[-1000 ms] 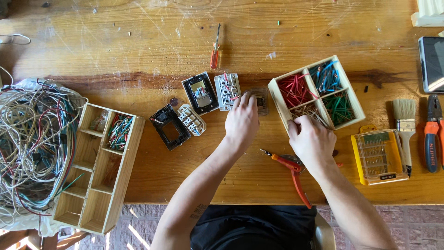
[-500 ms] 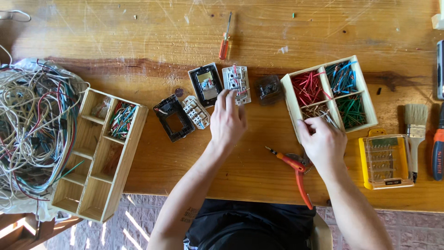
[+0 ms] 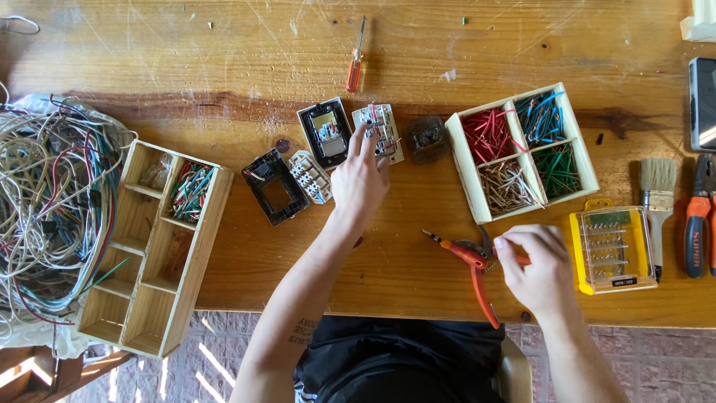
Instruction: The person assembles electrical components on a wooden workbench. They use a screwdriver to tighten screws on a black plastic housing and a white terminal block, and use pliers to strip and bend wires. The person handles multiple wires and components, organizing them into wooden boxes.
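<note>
**On the wooden workbench: hands at a socket module and a pair of pliers**

Near the middle of the table (image 3: 224,45), left hand (image 3: 360,181) stretched forward, fingertips (image 3: 371,134) resting on a white socket module (image 3: 380,132); fingers extended over it rather than closed around it, so touching, not grasping. Module lying flat, long axis running roughly away from the body, tilted slightly leftward at the far end. Just left of it, a black-framed faceplate (image 3: 326,133); farther left, a white terminal block (image 3: 309,176) and an empty black frame (image 3: 274,186). Just right of it, a dark, blurred part (image 3: 427,139).

At the near edge, right hand (image 3: 535,267) curled over the orange-handled pliers (image 3: 471,263), fingers closed on the handle nearest the palm. Pliers lying on the wood, nose pointing left and slightly away, handles spreading toward the body and to the right.

Beyond the right hand, a four-compartment wooden tray (image 3: 468,173) with red, blue, green and brownish wire offcuts. To its right, a yellow bit case (image 3: 613,250), a paintbrush (image 3: 658,195) and a second pair of pliers (image 3: 699,224). At far centre, a red-handled screwdriver (image 3: 355,63). At far left, a long compartment box (image 3: 201,246) beside a tangle of cables (image 3: 45,201).
</note>
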